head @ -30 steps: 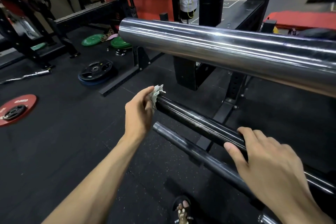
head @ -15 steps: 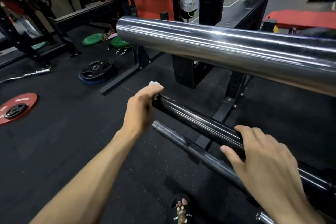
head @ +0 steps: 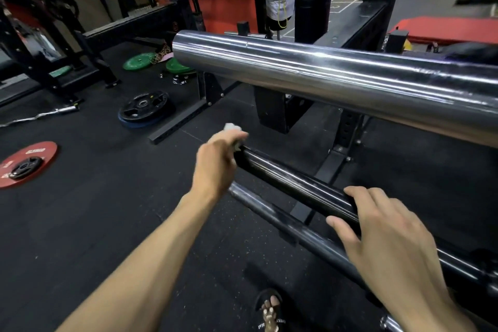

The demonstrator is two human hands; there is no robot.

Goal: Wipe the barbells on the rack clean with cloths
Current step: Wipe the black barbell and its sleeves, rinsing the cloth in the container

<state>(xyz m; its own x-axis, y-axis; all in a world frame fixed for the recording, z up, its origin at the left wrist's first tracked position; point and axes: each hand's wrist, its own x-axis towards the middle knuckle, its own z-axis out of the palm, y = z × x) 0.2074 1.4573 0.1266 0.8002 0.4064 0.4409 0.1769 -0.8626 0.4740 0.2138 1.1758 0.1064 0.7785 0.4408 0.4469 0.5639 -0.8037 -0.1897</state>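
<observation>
Left hand (head: pixel 215 164) still grips cloth (head: pixel 232 127) at black barbell (head: pixel 291 183) end; right hand (head: pixel 382 237) stays clasping it.

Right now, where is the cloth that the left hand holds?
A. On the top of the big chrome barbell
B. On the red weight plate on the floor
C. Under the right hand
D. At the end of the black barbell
D: the left hand pinches the pale cloth right at the end of the black barbell, while the right hand grips the same bar farther along.
</observation>
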